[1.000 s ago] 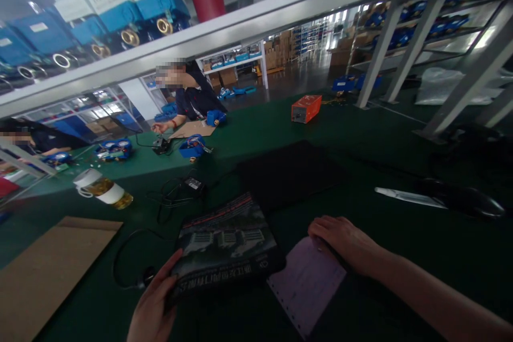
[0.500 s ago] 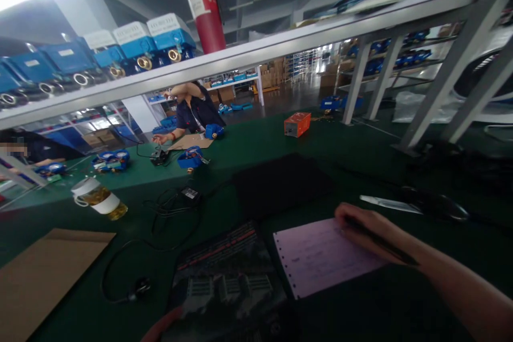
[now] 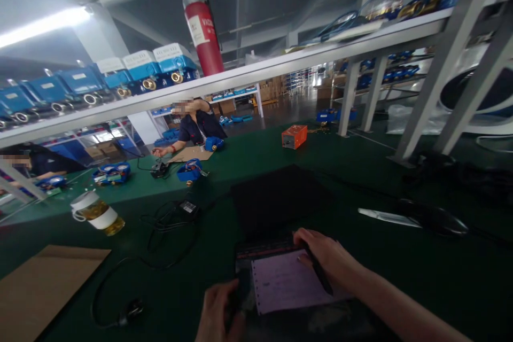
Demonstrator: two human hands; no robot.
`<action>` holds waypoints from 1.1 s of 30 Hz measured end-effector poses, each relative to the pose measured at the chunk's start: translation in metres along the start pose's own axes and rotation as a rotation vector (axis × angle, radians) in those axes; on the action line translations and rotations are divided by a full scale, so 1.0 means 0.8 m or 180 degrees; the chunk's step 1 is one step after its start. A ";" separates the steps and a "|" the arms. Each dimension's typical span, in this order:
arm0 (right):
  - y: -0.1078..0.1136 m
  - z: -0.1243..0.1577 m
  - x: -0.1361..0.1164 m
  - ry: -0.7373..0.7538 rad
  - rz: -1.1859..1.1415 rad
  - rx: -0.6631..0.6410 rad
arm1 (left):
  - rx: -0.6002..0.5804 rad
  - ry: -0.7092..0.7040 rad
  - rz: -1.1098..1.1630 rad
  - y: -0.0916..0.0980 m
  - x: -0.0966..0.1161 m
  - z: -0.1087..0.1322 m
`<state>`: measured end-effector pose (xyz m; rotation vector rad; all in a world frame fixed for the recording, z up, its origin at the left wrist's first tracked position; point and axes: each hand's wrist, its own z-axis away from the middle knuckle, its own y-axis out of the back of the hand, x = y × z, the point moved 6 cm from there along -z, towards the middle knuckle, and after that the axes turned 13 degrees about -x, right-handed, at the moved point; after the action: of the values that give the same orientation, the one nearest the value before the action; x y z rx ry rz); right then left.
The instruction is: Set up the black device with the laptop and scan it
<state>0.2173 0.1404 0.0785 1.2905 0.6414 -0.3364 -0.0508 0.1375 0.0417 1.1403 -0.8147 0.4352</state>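
A pale pink perforated sheet (image 3: 286,282) lies on top of a dark glossy booklet (image 3: 245,254) on the green table. My right hand (image 3: 326,259) rests on the sheet's right edge with a dark pen (image 3: 318,275) held in its closed fingers. My left hand (image 3: 218,314) grips the booklet's left edge at the bottom of the view.
A black mat (image 3: 280,197) lies just beyond the booklet. Scissors (image 3: 417,217) lie to the right, a tea jar (image 3: 97,214), cables (image 3: 168,230) and cardboard (image 3: 44,286) to the left. An orange box (image 3: 294,136) and blue meters (image 3: 190,169) sit farther off, where other people work.
The pink sheet moved from the table beside the booklet onto the booklet. My right hand followed it leftward with the pen. My left hand came back into view at the booklet's edge.
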 end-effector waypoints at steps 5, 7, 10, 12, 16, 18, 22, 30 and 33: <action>0.023 0.004 0.049 -0.0491 0.0344 0.0268 | 0.0311 0.0009 -0.1126 0.022 0.024 -0.076; 0.017 0.003 0.061 -0.0466 0.0468 0.0133 | 0.0167 0.0154 -0.1409 0.017 0.025 -0.111; 0.015 -0.001 0.081 -0.0364 0.0403 0.0187 | -0.0114 0.0293 -0.1660 0.006 0.022 -0.151; 0.036 -0.007 0.106 -0.0597 0.0310 0.0712 | -0.0219 0.0355 -0.1772 0.002 0.021 -0.165; 0.077 -0.031 0.170 -0.1374 -0.0307 0.1298 | -0.0308 0.0308 -0.2102 -0.001 0.022 -0.172; 0.083 -0.046 0.193 -0.1576 -0.0676 0.1237 | -0.0350 0.0212 -0.2326 -0.003 0.018 -0.173; 0.089 -0.056 0.219 -0.1398 -0.1326 0.1581 | -0.0180 -0.0328 -0.2917 -0.005 -0.001 -0.183; 0.089 -0.054 0.244 -0.0652 -0.2296 0.2225 | 0.1861 -0.2538 -0.3975 0.061 0.088 -0.167; 0.075 -0.066 0.242 -0.0845 -0.1168 0.2012 | 0.1691 -0.2454 -0.3658 0.098 0.146 -0.186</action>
<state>0.3896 0.2293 -0.0004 1.6824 0.5598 -1.0583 0.0223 0.2936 0.1523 2.0989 -0.5440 -0.8493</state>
